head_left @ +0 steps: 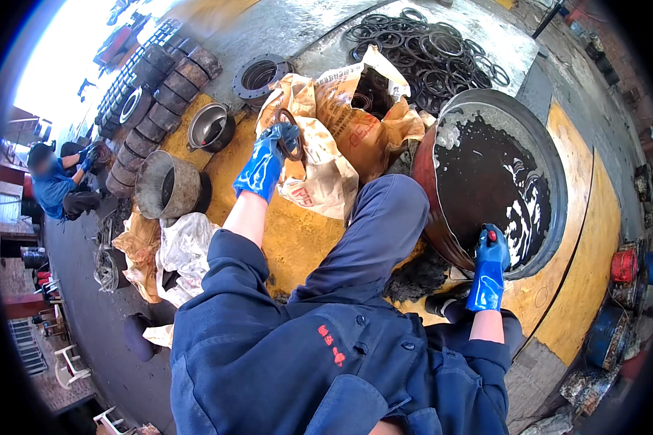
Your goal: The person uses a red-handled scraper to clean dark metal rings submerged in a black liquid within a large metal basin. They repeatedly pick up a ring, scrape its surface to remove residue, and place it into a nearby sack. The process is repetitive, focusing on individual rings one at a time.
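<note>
My left hand (263, 161), in a blue rubber glove, is closed around a dark ring (298, 150) beside an open brown paper sack (348, 135). More dark rings show inside the sack. My right hand (490, 262), gloved the same way, grips a tool by its red handle (492, 236) at the near edge of a large round tub (555, 181). Black, shiny liquid (479, 170) fills much of the tub. The tool's far end cannot be made out.
A heap of black rings (442, 54) lies beyond the sack. Nearby are a flanged metal ring (257, 76), a metal bowl (212, 127), a grimy bucket (168, 185) and white plastic bags (183, 250). Another person (62, 181) crouches at far left beside stacked cylinders (152, 119).
</note>
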`<state>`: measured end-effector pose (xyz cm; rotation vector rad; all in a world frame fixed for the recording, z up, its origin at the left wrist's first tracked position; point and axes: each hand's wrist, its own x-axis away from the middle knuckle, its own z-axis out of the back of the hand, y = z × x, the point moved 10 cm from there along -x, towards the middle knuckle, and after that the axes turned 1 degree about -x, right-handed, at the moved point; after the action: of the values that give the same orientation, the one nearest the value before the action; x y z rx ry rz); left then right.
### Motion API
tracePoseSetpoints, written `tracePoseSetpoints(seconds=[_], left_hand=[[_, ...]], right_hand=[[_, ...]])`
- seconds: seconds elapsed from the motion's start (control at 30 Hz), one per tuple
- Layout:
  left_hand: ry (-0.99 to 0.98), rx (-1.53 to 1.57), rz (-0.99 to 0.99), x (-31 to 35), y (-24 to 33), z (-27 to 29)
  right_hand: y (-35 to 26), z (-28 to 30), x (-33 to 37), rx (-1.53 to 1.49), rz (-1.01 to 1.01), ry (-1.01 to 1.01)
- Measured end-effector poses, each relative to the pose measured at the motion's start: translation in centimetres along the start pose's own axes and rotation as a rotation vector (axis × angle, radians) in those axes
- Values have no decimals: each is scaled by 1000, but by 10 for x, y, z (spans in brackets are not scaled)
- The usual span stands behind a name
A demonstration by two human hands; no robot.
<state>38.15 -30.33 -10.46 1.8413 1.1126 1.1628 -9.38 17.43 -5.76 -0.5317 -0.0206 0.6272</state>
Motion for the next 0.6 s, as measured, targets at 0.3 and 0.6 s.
tracePoseSetpoints(seconds=[0.3, 0.6], left_hand=[[-15, -465, -177, 13, 4, 5], [352, -434, 208, 1, -65, 39]], right_hand=[[0, 0, -1, 4, 36, -12], [4, 7, 1, 32, -15, -13]])
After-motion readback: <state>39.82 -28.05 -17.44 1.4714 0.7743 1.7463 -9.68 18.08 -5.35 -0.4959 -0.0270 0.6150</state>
